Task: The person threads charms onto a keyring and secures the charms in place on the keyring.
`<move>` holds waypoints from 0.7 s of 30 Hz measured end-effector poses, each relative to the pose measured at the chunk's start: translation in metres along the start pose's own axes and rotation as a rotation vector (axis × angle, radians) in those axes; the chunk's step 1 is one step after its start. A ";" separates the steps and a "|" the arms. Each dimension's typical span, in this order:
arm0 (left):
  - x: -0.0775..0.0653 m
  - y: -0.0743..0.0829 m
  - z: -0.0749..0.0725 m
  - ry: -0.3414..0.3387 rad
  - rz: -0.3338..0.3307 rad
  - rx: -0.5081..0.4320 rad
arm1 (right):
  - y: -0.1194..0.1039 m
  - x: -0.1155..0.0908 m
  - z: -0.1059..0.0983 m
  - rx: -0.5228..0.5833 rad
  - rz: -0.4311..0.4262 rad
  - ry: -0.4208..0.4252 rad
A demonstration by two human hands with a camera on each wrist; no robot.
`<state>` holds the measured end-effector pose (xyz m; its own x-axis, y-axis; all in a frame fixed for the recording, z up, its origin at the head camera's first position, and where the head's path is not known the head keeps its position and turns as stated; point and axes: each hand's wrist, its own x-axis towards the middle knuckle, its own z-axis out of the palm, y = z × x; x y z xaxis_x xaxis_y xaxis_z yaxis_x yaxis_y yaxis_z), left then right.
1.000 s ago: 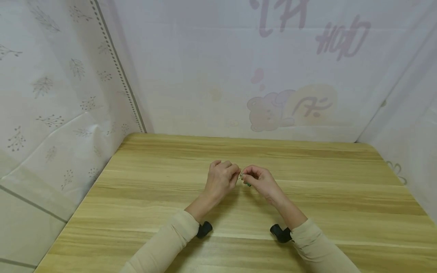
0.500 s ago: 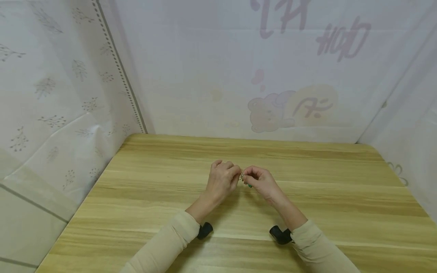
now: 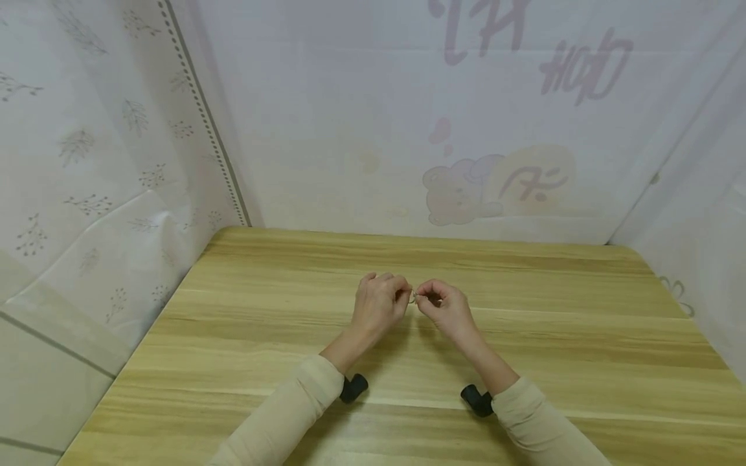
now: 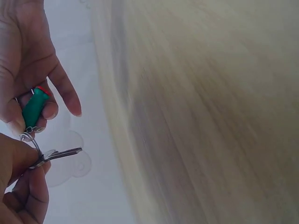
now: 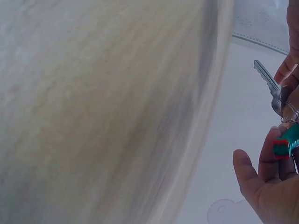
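Over the middle of the table, my left hand (image 3: 381,299) and right hand (image 3: 450,312) meet fingertip to fingertip at a small metal key ring (image 3: 412,298). In the left wrist view, the left thumb and fingers pinch a silver key (image 4: 63,153) at its head, where the split ring (image 4: 35,141) passes. A short chain joins that ring to a green charm with a red end (image 4: 34,110). The right thumb and fingers grip by the ring's chain end, with the charm (image 5: 286,145) lying against the curled fingers. From the head view the charm is hidden.
A wood-grain table (image 3: 291,259) lies beneath both hands. Black wrist-camera mounts (image 3: 353,388) stick out at each sleeve cuff. Pale printed curtains (image 3: 326,129) rise behind the table and along its sides.
My right hand has shifted slightly and its fingers have turned, so the green charm below them no longer shows in the head view. The left hand stays nearly in place.
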<state>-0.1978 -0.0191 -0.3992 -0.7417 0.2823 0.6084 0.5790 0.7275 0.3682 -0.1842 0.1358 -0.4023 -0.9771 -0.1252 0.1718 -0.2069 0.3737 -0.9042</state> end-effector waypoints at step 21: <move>0.005 0.001 -0.002 -0.076 -0.107 -0.100 | 0.000 -0.004 0.001 -0.036 -0.052 0.042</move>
<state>-0.2003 -0.0180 -0.3943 -0.8225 0.2555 0.5082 0.5230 0.6910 0.4990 -0.1802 0.1359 -0.4034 -0.9660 -0.1074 0.2353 -0.2587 0.4002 -0.8792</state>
